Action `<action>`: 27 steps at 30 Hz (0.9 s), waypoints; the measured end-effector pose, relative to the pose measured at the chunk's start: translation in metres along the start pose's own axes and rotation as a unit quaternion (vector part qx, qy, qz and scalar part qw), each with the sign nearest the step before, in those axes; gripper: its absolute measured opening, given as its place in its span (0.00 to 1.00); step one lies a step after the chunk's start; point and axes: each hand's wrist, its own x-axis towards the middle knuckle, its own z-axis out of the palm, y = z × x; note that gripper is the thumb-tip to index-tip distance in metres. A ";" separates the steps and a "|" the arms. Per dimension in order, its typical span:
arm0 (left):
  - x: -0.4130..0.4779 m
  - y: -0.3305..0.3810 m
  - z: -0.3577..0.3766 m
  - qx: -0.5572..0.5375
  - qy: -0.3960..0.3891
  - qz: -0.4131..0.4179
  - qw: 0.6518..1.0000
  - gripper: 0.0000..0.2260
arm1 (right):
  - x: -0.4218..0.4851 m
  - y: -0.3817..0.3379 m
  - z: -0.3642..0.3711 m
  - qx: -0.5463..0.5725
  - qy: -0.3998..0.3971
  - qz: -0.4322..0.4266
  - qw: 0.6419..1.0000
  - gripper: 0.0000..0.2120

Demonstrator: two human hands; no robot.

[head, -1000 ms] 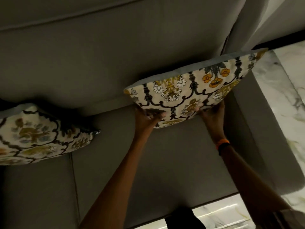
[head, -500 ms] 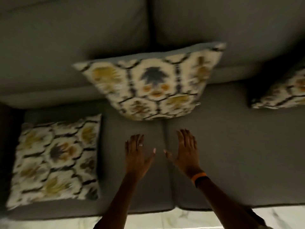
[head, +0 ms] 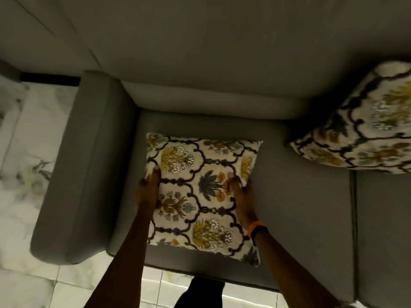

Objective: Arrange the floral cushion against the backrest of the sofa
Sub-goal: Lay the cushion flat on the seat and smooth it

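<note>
A floral cushion, cream with yellow and dark flowers, lies flat on the leftmost seat of the grey sofa, a gap away from the backrest. My left hand grips its left edge, thumb on top. My right hand holds its right edge, with an orange band on the wrist. The fingers of both hands are tucked under the cushion and hidden.
A second floral cushion leans against the backrest on the right. The sofa's left armrest stands just left of the held cushion. White marble floor lies beyond the armrest and in front of the seat.
My view has shifted left along the sofa. My hands, which were free and spread above the seat, now grip the flat cushion by its two sides.
</note>
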 end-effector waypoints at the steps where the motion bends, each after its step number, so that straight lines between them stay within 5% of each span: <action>1: 0.000 0.010 -0.003 -0.004 -0.014 0.008 1.000 0.54 | -0.002 -0.001 0.005 -0.008 0.032 -0.012 0.999 0.26; 4: -0.016 0.073 -0.019 0.093 0.067 0.092 0.989 0.48 | -0.011 0.007 0.025 -0.053 0.058 0.017 0.997 0.33; 6: -0.029 0.120 -0.036 0.124 0.141 0.222 0.957 0.47 | -0.020 0.001 0.038 -0.119 0.014 -0.002 0.993 0.27; 8: -0.038 0.162 -0.057 0.118 0.182 0.395 0.893 0.43 | -0.027 -0.017 0.058 -0.091 -0.042 -0.018 0.995 0.18; 10: -0.041 0.194 -0.073 0.134 0.196 0.559 0.795 0.37 | -0.021 -0.031 0.075 -0.044 -0.104 0.008 0.994 0.21; 13: -0.024 0.207 -0.075 0.194 0.200 0.670 0.688 0.35 | -0.013 -0.056 0.093 -0.041 -0.131 0.041 0.990 0.24; 15: -0.006 0.192 -0.075 0.212 0.219 0.630 0.715 0.41 | -0.009 -0.072 0.091 -0.036 -0.039 -0.012 0.999 0.32; 18: 0.017 0.166 -0.081 0.103 0.151 0.525 0.831 0.54 | 0.008 -0.092 0.074 -0.063 0.014 -0.093 0.994 0.48; 20: 0.030 0.161 -0.088 -0.017 0.078 0.426 0.901 0.61 | 0.020 -0.112 0.063 -0.087 -0.026 -0.124 0.988 0.45; 23: 0.041 0.163 -0.103 -0.208 -0.007 0.372 0.905 0.57 | 0.035 -0.140 0.060 -0.130 -0.105 -0.173 0.971 0.30; 27: 0.044 0.173 -0.111 -0.201 -0.099 0.315 0.922 0.57 | 0.038 -0.163 0.061 -0.074 -0.105 -0.163 0.978 0.26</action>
